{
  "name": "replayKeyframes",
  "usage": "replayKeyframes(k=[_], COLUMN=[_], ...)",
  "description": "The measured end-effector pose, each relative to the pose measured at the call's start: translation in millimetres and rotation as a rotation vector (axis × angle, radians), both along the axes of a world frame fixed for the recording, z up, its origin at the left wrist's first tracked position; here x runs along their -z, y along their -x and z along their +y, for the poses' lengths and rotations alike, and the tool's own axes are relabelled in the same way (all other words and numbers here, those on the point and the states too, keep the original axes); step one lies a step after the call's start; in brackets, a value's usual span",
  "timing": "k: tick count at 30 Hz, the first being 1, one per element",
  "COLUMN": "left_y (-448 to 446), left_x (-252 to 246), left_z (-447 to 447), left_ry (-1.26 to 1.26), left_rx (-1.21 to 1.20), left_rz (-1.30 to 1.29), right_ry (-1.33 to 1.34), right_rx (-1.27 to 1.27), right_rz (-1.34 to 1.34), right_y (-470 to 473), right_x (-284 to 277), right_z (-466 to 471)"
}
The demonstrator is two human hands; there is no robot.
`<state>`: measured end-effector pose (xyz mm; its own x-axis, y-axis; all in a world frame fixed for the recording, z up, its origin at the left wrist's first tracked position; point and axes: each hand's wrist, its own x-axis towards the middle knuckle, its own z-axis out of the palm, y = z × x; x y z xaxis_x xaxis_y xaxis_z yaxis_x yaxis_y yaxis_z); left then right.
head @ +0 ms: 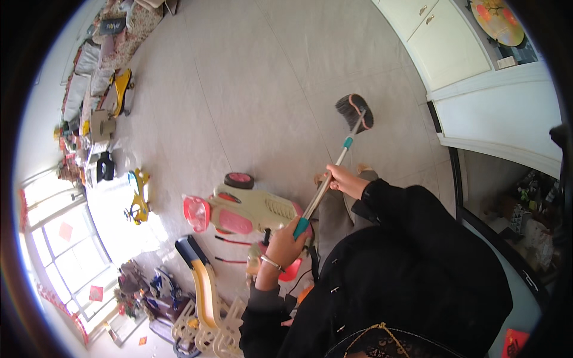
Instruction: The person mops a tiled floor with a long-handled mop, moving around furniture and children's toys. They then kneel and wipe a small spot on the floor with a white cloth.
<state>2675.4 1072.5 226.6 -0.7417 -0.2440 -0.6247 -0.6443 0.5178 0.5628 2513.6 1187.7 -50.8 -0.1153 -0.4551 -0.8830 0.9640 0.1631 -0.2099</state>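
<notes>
A broom (343, 154) with a light metal handle, teal grips and a dark bristle head (355, 112) slants across the view in front of me. Around its upper end, at the teal grip, my left hand (288, 241) is closed; a bracelet circles that wrist. My right hand (341, 180) grips the handle lower down, nearer the head. The bristles point left over the grey tiled floor (268, 89); whether they touch it I cannot tell. A cream and pink ride-on toy (250, 208) stands just left of the handle.
White cabinets (450, 44) line the right side. At left are a yellow caster board (121, 91), a yellow wheeled toy (139, 201) and a sofa (138, 31) with things on it. A toy slide (206, 291) stands lower left, near a bright window (67, 255).
</notes>
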Motion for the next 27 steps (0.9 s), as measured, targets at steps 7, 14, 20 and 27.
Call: replayKeyframes(k=[7, 14, 20, 27], left_y=[54, 209, 227, 205], left_x=[87, 177, 191, 138], left_z=[-51, -52, -155, -317], left_ry=[-0.43, -0.49, -0.456, -0.311], left_rx=[-0.102, -0.021, 0.087, 0.18], left_rz=[0.027, -0.083, -0.195, -0.308], right_ry=[-0.218, -0.526, -0.293, -0.331], right_rx=[0.253, 0.095, 0.073, 0.193], right_rz=[0.47, 0.513, 0.424, 0.169], right_y=[79, 214, 194, 160], right_x=[44, 95, 113, 79], right_z=[-17, -23, -92, -241])
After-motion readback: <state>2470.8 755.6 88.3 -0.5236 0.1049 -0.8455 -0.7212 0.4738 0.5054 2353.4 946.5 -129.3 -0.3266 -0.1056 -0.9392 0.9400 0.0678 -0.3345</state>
